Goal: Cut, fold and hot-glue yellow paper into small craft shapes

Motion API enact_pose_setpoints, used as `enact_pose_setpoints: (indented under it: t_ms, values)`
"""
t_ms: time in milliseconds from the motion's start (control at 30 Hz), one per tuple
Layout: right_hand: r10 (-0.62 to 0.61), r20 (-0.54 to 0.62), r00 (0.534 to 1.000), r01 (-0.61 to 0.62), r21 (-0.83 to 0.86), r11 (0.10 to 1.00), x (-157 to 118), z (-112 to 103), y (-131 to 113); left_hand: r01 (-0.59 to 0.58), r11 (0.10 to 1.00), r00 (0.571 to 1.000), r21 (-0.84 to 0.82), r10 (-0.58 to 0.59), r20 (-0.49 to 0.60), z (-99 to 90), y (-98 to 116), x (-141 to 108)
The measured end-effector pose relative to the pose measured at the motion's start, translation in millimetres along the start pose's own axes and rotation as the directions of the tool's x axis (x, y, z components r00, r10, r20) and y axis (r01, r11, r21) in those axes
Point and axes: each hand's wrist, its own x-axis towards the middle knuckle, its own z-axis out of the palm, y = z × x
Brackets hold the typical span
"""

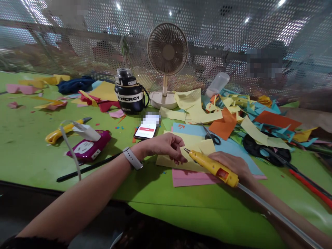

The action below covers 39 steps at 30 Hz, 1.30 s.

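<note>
My right hand (230, 162) is wrapped around a yellow hot glue gun (211, 166), its nozzle pointing up and to the left. A long translucent glue stick (269, 207) trails from its back end toward the lower right. Just left of the nozzle, my left hand (168, 147), with a light wristband, has its fingers curled on a small pale yellow paper piece (190, 155). The nozzle tip is very near that paper; contact cannot be told. Beneath both hands lie yellow, blue (249, 164) and pink paper sheets (192, 180).
A phone (147, 127), black bottle (131, 95) and fan (168, 52) stand beyond my hands. Small scissors (214, 136) lie on the sheets. Paper scraps (224, 122) pile up at the right. A purple power strip (89, 147) and yellow tool (63, 131) are at the left.
</note>
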Motion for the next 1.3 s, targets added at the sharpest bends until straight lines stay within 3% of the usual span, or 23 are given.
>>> enact_pose_setpoints:
  t_ms: [667, 800, 967, 1133, 1300]
  values:
    - [-0.023, 0.061, 0.998, 0.025, -0.029, 0.999, 2, 1, 5, 0.031, 0.999, 0.999, -0.021, -0.031, 0.008, 0.6, 0, 0]
    - [0.001, -0.017, 1.0, 0.0, 0.019, 1.0, 0, 0, 3, 0.004, 1.0, 1.0, 0.012, -0.004, 0.0, -0.8, -2, 1]
    - [0.061, -0.183, 0.981, -0.044, 0.097, 0.994, 1, -21, -4, 0.037, 0.989, 0.999, 0.145, -0.032, -0.037, -4.1, -6, 1]
    - [0.122, -0.3, 0.946, -0.161, -0.108, 0.981, -6, -47, 5, 0.031, 0.958, 0.997, 0.285, -0.008, -0.079, -4.3, -3, 0]
    - [0.184, -0.268, 0.946, -0.259, -0.277, 0.925, -50, -63, 36, 0.032, 0.88, 0.994, 0.474, 0.02, -0.105, -3.7, 1, -3]
